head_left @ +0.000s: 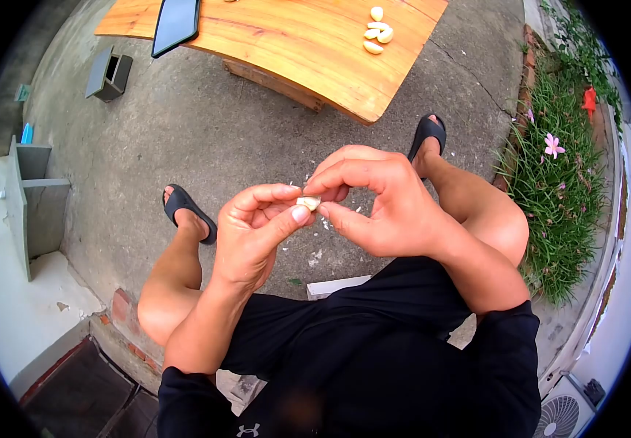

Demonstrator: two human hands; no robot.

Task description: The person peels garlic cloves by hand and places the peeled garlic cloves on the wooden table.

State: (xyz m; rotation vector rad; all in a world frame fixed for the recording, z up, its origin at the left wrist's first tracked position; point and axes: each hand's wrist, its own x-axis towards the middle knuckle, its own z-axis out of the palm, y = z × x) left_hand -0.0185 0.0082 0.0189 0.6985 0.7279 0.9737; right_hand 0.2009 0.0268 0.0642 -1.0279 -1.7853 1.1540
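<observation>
A small whitish garlic clove (308, 203) is held between my two hands, above the concrete ground. My left hand (257, 226) pinches it from the left with thumb and fingers. From the right, the thumb and forefinger of my right hand (377, 197) close on its other side. Several peeled cloves (385, 34) lie on the right part of the wooden table (293, 55). Bits of pale peel (317, 257) are scattered on the ground below my hands.
A dark tablet (176, 25) lies at the table's left edge. Beyond it on the ground stands a grey box (108, 75). Grass with pink flowers (553, 146) borders the right side. My sandalled feet are spread below the table.
</observation>
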